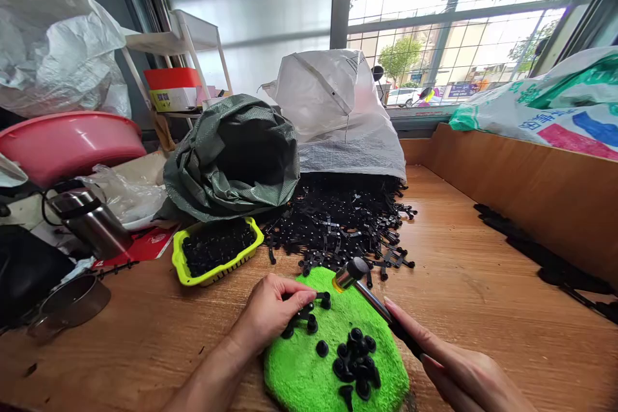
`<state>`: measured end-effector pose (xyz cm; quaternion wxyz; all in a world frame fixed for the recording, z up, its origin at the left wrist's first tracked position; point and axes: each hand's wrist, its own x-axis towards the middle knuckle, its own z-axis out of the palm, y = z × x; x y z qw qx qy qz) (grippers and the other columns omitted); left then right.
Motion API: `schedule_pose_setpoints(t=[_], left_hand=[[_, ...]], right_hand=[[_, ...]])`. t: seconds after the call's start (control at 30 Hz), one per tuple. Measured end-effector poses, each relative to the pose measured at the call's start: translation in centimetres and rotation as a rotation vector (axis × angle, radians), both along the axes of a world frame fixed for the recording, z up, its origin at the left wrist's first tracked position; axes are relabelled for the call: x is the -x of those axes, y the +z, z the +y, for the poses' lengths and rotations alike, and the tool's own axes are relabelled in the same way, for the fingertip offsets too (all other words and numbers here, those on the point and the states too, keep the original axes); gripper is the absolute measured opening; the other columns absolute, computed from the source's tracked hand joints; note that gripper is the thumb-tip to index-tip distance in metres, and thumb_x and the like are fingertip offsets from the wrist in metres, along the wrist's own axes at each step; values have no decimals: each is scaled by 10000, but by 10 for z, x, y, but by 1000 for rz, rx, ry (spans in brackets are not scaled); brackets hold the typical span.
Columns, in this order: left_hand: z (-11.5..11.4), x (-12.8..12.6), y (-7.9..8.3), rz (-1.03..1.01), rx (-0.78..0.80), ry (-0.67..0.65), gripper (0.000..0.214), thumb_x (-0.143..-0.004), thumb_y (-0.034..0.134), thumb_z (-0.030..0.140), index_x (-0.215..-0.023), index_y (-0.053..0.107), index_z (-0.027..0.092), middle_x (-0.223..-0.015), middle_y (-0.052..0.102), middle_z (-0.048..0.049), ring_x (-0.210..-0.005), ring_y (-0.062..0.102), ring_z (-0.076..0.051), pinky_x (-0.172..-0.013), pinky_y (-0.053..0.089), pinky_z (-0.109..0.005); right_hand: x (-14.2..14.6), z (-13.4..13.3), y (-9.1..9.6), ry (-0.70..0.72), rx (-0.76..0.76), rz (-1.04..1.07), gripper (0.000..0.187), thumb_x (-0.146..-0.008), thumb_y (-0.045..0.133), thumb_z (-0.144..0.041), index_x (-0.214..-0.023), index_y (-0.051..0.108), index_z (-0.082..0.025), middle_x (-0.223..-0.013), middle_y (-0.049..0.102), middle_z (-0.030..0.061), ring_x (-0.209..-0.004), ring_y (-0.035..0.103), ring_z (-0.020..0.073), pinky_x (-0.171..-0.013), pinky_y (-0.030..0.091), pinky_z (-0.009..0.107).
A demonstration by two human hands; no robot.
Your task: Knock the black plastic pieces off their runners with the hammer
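Observation:
My left hand (270, 309) pinches a black plastic bracket (303, 314) with several round feet, at the upper left of a bright green cloth pad (294, 373). In my right hand (458, 360) is a small hammer (373, 299), its handle slanting up to the left. The hammer's head, dark on one end and yellowish on the other, hangs over the pad's top edge, right of the bracket. A cluster of loose black plugs (357, 357) lies on the pad, and a single black plug (322, 348) sits apart from it.
Black brackets (338, 225) spill from a white sack (352, 148) behind the pad. A yellow basket (257, 241) of small black parts stands left, before an open dark green sack (193, 174). Further left are a steel flask (91, 219) and clear cup (72, 306). A wooden board (521, 174) borders the right.

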<state>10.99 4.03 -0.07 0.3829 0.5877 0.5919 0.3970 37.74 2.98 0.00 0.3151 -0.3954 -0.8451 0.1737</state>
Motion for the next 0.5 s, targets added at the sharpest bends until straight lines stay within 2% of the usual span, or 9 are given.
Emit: schedule_pose_setpoints(t=[0.1,0.2,0.3,0.37,0.43,0.5], left_hand=[[1,-1,-2,63,-34,12,253,-728,583,374,-764,751,188,-701,725,-30,-583,582,-177,-488,377,-206],[1,-1,-2,90,-51,15,248,-724,583,374,-739,752,192,-675,721,-27,-573,585,-182,-481,377,-210],[0,0,-1,133,-40,3,256,-737,570,376,-765,751,197,-677,723,-28,-587,596,-188,-493,381,-213],[-1,0,2,173,-37,-9,265,-752,553,381,-785,750,206,-700,727,-26,-608,607,-194,-488,374,-210],[-2,0,4,218,-43,-4,263,-757,547,383,-795,749,219,-727,731,-27,-626,619,-201,-478,369,-209],[-2,0,7,264,-46,6,249,-752,553,381,-791,748,232,-748,733,-29,-636,630,-207,-486,375,-214]], right_hand=[[-2,1,0,52,17,-16,434,-914,388,-384,-1342,387,-312,-1215,542,-21,-1100,487,247,-867,458,321],[-6,2,4,180,85,-90,456,-950,262,-250,-1403,250,-307,-1330,423,-44,-1175,409,198,-946,366,297],[-5,3,11,191,29,-140,524,-931,227,-147,-1432,134,-272,-1407,299,-20,-1219,344,188,-977,320,291],[-2,3,16,170,-16,-212,579,-894,220,-87,-1433,116,-271,-1383,343,6,-1173,414,203,-944,379,332],[1,3,20,170,1,-313,624,-860,211,-54,-1429,121,-296,-1322,433,6,-1096,502,209,-882,450,367],[3,3,23,169,-23,-302,613,-868,219,-64,-1428,132,-297,-1320,439,2,-1093,508,206,-874,462,350]])
